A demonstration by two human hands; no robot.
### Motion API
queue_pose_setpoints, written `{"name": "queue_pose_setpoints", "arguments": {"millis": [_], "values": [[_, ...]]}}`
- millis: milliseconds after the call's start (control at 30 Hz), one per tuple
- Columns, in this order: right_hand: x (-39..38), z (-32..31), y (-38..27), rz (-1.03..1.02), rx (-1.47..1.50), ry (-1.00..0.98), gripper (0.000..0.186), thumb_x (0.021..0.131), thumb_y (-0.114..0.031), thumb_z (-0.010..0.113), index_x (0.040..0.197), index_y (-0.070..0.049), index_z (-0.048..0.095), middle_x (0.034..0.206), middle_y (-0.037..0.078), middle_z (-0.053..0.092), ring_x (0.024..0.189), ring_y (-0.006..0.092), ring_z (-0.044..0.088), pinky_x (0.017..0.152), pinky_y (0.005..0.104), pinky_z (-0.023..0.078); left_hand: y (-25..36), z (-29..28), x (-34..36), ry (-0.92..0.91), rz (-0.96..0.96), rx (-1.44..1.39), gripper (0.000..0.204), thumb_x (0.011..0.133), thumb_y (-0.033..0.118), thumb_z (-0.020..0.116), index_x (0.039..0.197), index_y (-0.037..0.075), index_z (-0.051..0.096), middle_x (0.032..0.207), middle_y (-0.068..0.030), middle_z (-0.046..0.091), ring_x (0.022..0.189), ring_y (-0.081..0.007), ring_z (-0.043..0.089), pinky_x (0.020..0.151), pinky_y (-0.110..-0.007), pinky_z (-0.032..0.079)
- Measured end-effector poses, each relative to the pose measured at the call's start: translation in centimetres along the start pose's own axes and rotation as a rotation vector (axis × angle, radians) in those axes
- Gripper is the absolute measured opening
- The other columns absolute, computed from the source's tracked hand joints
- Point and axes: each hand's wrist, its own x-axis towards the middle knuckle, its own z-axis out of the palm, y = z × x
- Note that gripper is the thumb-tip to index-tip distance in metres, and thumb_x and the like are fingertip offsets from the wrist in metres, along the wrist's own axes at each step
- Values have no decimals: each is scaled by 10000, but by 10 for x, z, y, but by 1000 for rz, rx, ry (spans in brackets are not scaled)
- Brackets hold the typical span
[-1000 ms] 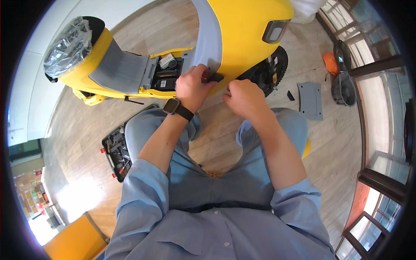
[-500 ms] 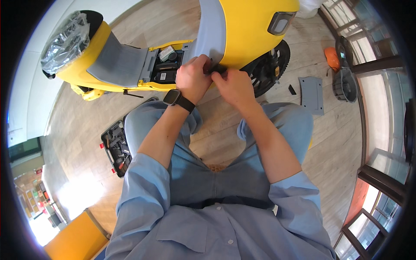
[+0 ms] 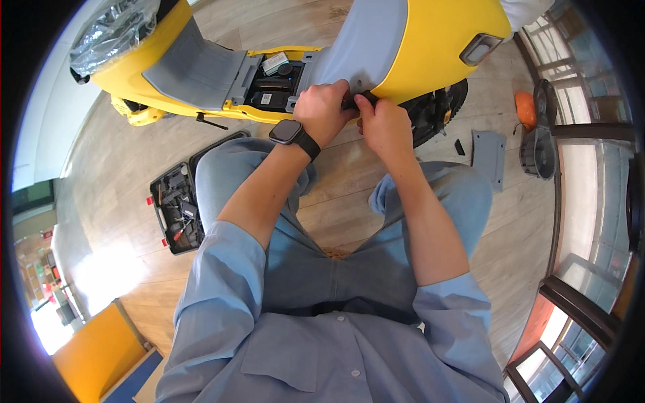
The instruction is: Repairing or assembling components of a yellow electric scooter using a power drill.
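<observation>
A yellow scooter (image 3: 443, 47) with grey panels stands in front of me. Both my hands meet at the lower edge of its grey front panel (image 3: 366, 40), on a small black part (image 3: 349, 101). My left hand (image 3: 322, 113), below a watch, has its fingers curled around the part's left side. My right hand (image 3: 390, 131) pinches its right end, with the thumb on top. The fingers hide most of the part, so its kind and whether it is attached cannot be made out. Left of my left hand, the open footboard compartment (image 3: 236, 106) shows black components inside.
An open toolbox (image 3: 180, 208) with assorted tools lies on the floor by my left leg. To the right lie a grey panel (image 3: 488, 160), a small black piece (image 3: 459, 147), an orange object (image 3: 526, 109) and a dark bin (image 3: 537, 158). The front wheel (image 3: 430, 117) is behind my right hand.
My view has shifted, so the scooter and both hands appear farther right. The hands remain together at the black part, and my right thumb now shows on top of it.
</observation>
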Motion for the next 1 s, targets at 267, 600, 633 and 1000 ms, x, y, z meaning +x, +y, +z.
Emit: {"name": "queue_pose_setpoints", "arguments": {"millis": [267, 600, 633, 1000], "values": [[-8, 4, 2, -61, 59, 122, 580, 941, -497, 550, 792, 49, 672, 816, 289, 662, 814, 477, 648, 728, 529, 507, -3, 5, -6, -1, -34, 43, 266, 761, 313, 774, 825, 96, 633, 728, -107, 674, 715, -346, 670, 622, -446, 533], [-5, -3, 8, -80, 244, 50, 495, 887, -463, 650, 767, 15, 692, 706, 177, 684, 762, 370, 686, 726, 450, 530, -7, 12, -12, -1, -14, 101, 323, 795, 400, 732, 831, 98, 623, 714, -123, 671, 707, -354, 670, 614, -460, 534], [0, -5, 13, -71, 246, 49, 495, 887, -463, 650, 767, 15, 692, 706, 177, 684, 762, 370, 686, 726, 450, 530, -9, 12, -11, -19, -17, 127, 331, 805, 407, 715, 855, 90, 633, 745, -145, 680, 719, -367, 673, 633, -467, 542], [4, -8, 25, -138, 26, 149, 250, 841, -320, 696, 911, -83, 734, 891, 168, 712, 872, 390, 681, 768, 466, 551, -6, 7, -9, -63, -57, 234, 438, 836, 548, 657, 867, 113, 693, 749, -123, 695, 742, -342, 686, 633, -446, 543]]}}
